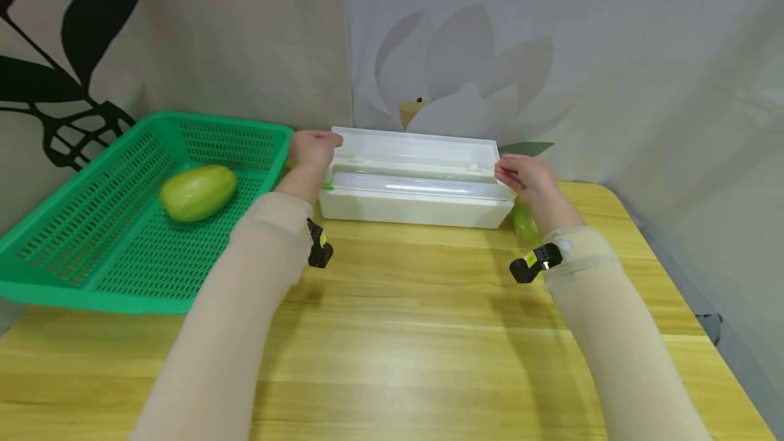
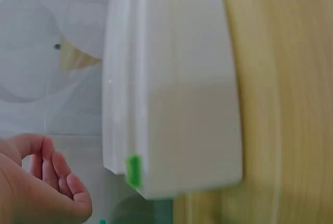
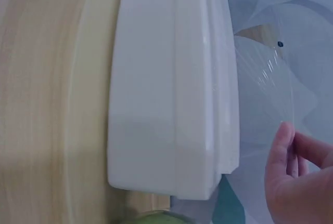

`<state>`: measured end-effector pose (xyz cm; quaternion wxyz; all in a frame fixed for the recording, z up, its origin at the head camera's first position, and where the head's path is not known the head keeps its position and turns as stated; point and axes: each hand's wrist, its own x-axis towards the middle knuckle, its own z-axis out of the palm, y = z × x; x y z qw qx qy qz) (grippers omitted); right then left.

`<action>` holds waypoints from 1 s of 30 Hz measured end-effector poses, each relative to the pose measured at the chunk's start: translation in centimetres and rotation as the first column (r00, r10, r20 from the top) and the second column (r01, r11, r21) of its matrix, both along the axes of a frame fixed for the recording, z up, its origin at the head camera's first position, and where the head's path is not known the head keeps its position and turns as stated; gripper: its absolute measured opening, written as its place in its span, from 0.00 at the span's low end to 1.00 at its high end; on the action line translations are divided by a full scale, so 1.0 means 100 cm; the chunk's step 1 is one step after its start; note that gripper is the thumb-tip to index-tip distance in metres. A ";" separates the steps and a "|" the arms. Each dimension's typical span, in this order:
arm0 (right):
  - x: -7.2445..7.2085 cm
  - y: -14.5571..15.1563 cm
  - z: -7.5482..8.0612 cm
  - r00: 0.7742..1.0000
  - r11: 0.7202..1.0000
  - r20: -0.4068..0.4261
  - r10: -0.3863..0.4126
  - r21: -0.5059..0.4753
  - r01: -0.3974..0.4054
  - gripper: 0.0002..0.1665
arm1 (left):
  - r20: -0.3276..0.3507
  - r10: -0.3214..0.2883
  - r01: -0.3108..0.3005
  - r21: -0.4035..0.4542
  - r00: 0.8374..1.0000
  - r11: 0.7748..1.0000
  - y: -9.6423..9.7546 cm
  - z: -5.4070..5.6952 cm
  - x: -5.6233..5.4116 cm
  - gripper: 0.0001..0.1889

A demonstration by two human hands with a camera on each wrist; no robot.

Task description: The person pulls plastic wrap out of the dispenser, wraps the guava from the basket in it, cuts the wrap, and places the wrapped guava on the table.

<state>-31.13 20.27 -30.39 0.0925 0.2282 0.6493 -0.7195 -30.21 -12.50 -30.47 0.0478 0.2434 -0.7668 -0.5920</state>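
Note:
A white cling film dispenser box (image 1: 416,210) stands at the back of the table with its lid (image 1: 422,147) raised and a clear roll (image 1: 422,185) inside. A green tab (image 2: 133,171) sits at its left end. By the upper left corner, my left hand (image 1: 314,150) pinches the edge of the film between thumb and fingers. My right hand (image 1: 529,179) pinches the film at the opposite end. Between the hands stretches the transparent cling film (image 3: 268,73), creased near the right fingertips and hard to see in the head view.
A green plastic basket (image 1: 122,301) on the left holds a large green-yellow fruit (image 1: 199,192). Another green fruit (image 1: 525,222) lies at the box's right end, partly hidden. Behind the table (image 1: 404,339) hangs a printed cloth (image 1: 245,39).

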 end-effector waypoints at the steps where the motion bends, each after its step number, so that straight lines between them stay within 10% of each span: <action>1: 0.001 0.000 0.002 1.000 1.000 -0.008 0.001 0.002 0.000 0.21 | -0.006 0.013 -0.013 0.023 1.000 1.000 0.000 0.002 0.000 0.16; 5: 0.004 0.001 0.010 0.999 1.000 -0.031 0.009 0.000 -0.009 0.03 | -0.017 0.073 -0.071 0.118 0.997 0.991 0.001 0.009 0.001 0.16; 13: 0.010 0.008 0.029 0.994 0.995 -0.086 0.070 -0.060 -0.075 0.07 | -0.058 0.131 -0.112 0.259 0.990 0.959 0.003 0.026 0.007 0.02; 30: 0.019 0.013 0.070 0.979 0.994 -0.186 0.080 -0.064 -0.093 0.03 | -0.097 0.104 -0.058 0.392 0.990 0.918 0.000 0.067 0.018 0.04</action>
